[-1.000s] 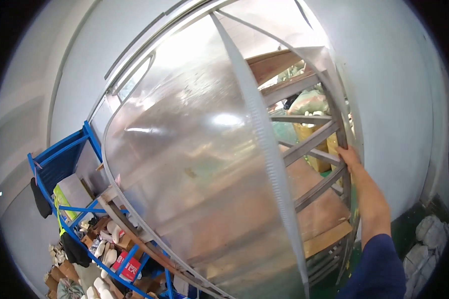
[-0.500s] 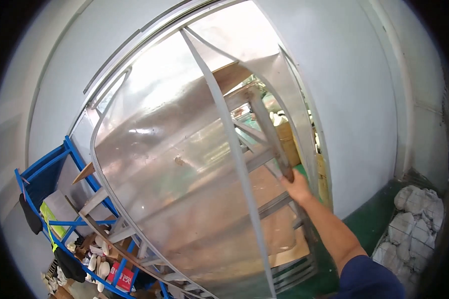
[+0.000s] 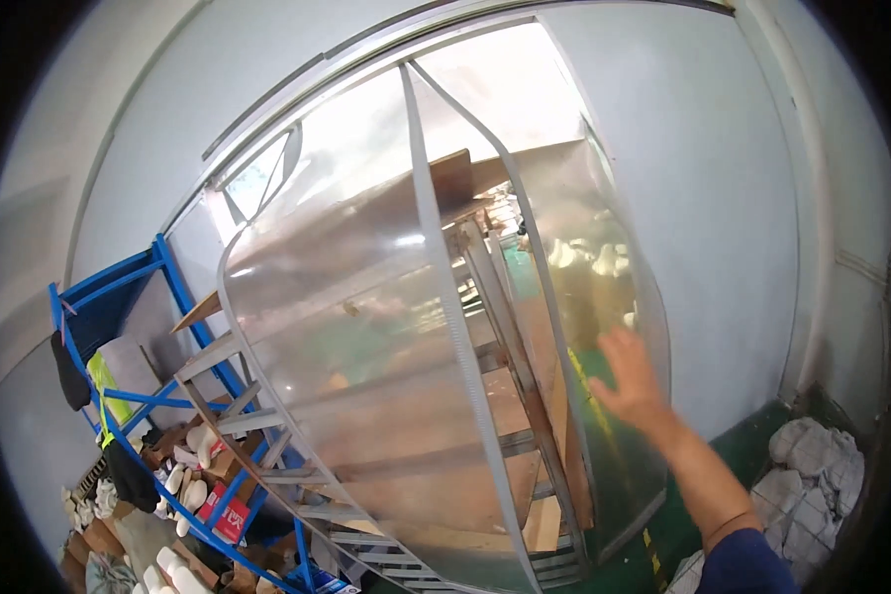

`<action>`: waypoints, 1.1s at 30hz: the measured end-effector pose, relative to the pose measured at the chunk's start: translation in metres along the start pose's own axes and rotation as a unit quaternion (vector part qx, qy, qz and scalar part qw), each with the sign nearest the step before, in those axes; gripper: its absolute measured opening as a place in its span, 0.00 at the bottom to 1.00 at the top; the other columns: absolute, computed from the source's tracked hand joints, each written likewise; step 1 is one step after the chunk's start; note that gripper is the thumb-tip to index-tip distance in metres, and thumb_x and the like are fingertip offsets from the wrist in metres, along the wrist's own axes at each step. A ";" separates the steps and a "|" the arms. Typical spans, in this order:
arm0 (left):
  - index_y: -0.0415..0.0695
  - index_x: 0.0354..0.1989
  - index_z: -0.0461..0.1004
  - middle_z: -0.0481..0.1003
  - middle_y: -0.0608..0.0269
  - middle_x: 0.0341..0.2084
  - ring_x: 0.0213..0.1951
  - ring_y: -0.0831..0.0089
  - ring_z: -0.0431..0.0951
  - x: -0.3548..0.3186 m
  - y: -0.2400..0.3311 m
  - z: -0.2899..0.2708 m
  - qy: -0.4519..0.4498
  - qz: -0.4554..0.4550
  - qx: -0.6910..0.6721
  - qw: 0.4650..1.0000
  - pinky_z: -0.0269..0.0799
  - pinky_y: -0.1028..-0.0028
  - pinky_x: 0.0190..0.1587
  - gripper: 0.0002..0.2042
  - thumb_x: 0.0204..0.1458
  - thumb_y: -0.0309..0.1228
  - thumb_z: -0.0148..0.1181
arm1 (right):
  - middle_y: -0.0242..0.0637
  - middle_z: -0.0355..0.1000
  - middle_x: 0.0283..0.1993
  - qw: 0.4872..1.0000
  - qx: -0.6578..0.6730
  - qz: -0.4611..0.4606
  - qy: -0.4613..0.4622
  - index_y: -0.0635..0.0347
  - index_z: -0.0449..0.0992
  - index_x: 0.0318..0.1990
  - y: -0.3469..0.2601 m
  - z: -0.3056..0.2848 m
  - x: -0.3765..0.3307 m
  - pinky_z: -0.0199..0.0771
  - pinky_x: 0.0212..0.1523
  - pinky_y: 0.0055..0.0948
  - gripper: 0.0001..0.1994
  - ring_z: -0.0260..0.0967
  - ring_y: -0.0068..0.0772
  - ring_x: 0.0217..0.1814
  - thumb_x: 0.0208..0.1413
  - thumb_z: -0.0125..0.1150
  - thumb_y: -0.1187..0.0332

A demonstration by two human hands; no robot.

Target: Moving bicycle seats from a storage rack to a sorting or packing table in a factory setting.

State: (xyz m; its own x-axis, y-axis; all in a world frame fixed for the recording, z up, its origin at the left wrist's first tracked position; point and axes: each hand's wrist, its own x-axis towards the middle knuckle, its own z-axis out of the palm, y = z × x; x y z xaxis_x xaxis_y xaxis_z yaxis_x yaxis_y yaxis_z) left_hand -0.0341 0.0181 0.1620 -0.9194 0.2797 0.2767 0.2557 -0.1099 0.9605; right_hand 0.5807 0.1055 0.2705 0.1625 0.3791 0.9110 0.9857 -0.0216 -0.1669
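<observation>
My right hand (image 3: 636, 384) reaches in from the lower right with its fingers spread. It is against or just in front of the right flap of a clear plastic curtain (image 3: 604, 297), and I cannot tell whether it touches. Left of the hand stands a metal rack (image 3: 513, 361) with rusty, worn posts and crossbars. The wide left curtain flap (image 3: 317, 317), edged with grey tape, drapes over most of the rack. Through the gap between the flaps, wooden boards (image 3: 543, 520) show on the rack. My left hand is out of view.
A blue metal shelf frame (image 3: 160, 396) stands at the left, beside a heap of white shoe-like pieces (image 3: 183, 485) and a red box (image 3: 226, 517). White bundles (image 3: 802, 475) lie at the right by the wall (image 3: 703, 198). Yellow-black tape (image 3: 653, 554) marks the green floor.
My right hand has let go of the rack's post and opened. The right curtain flap now spreads out behind the hand. The rack sits farther left relative to the hand, and the view has shifted.
</observation>
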 end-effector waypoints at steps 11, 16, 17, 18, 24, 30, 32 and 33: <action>0.38 0.46 0.68 0.72 0.57 0.42 0.44 0.66 0.73 0.048 -0.077 -0.073 0.005 0.077 -0.096 0.992 0.67 0.67 0.52 0.26 0.33 0.22 0.67 | 0.51 0.67 0.44 0.909 0.343 -0.234 -0.037 0.67 0.70 0.41 -0.247 0.029 -0.071 0.66 0.48 0.47 0.15 0.65 0.55 0.48 0.41 0.57 0.77; 0.40 0.45 0.69 0.71 0.62 0.40 0.44 0.70 0.72 0.066 -0.098 -0.139 0.034 0.059 0.071 0.995 0.68 0.70 0.49 0.30 0.30 0.29 0.75 | 0.51 0.68 0.40 0.793 0.497 -0.230 -0.266 0.66 0.70 0.38 -0.359 0.084 -0.165 0.67 0.45 0.45 0.12 0.65 0.54 0.44 0.42 0.55 0.77; 0.40 0.46 0.68 0.70 0.62 0.41 0.44 0.70 0.72 0.068 -0.095 -0.151 0.040 0.016 0.043 0.998 0.68 0.71 0.49 0.30 0.30 0.30 0.75 | 0.51 0.68 0.40 0.766 0.491 -0.253 -0.328 0.66 0.70 0.37 -0.377 0.097 -0.181 0.67 0.44 0.45 0.11 0.65 0.54 0.43 0.43 0.54 0.77; 0.40 0.47 0.67 0.70 0.62 0.41 0.44 0.71 0.72 0.073 -0.083 -0.163 0.046 0.002 0.031 0.998 0.69 0.71 0.49 0.31 0.31 0.29 0.75 | 0.51 0.67 0.39 0.740 0.479 -0.276 -0.382 0.66 0.70 0.36 -0.396 0.112 -0.200 0.66 0.43 0.44 0.10 0.65 0.54 0.42 0.44 0.54 0.77; 0.38 0.46 0.69 0.69 0.55 0.44 0.47 0.65 0.72 0.107 -0.095 -0.301 0.126 0.054 0.166 0.977 0.68 0.69 0.51 0.31 0.29 0.32 0.75 | 0.46 0.71 0.28 0.556 0.317 -0.383 -0.666 0.62 0.74 0.34 -0.509 0.187 -0.355 0.70 0.37 0.45 0.11 0.69 0.51 0.35 0.41 0.58 0.69; 0.40 0.47 0.69 0.69 0.55 0.47 0.51 0.62 0.69 0.153 -0.129 -0.419 0.246 0.041 0.253 0.935 0.66 0.66 0.54 0.33 0.28 0.34 0.76 | 0.42 0.76 0.33 0.333 0.302 -0.376 -0.810 0.59 0.79 0.36 -0.598 0.279 -0.530 0.74 0.40 0.41 0.11 0.74 0.37 0.39 0.45 0.59 0.66; 0.40 0.47 0.70 0.68 0.55 0.47 0.50 0.62 0.69 0.166 -0.141 -0.458 0.310 0.003 0.250 0.917 0.66 0.66 0.53 0.33 0.28 0.34 0.76 | 0.49 0.74 0.41 0.287 0.218 -0.324 -0.875 0.57 0.78 0.42 -0.628 0.314 -0.603 0.72 0.45 0.50 0.16 0.72 0.42 0.46 0.46 0.59 0.60; 0.40 0.47 0.70 0.68 0.55 0.47 0.50 0.62 0.69 0.169 -0.148 -0.476 0.322 0.009 0.264 0.909 0.66 0.66 0.53 0.33 0.28 0.34 0.76 | 0.52 0.73 0.44 0.262 0.171 -0.298 -0.902 0.56 0.78 0.44 -0.660 0.318 -0.633 0.71 0.47 0.54 0.19 0.72 0.45 0.49 0.46 0.58 0.58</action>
State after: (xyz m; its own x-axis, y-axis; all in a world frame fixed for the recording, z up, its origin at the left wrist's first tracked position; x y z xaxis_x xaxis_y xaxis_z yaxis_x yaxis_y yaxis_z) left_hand -0.3702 -0.3727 0.0523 -0.8546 -0.3521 0.3817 0.2249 0.4115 0.8832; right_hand -0.1869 0.1742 -0.3159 -0.6048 0.0480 -0.7949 0.7006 0.5066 -0.5025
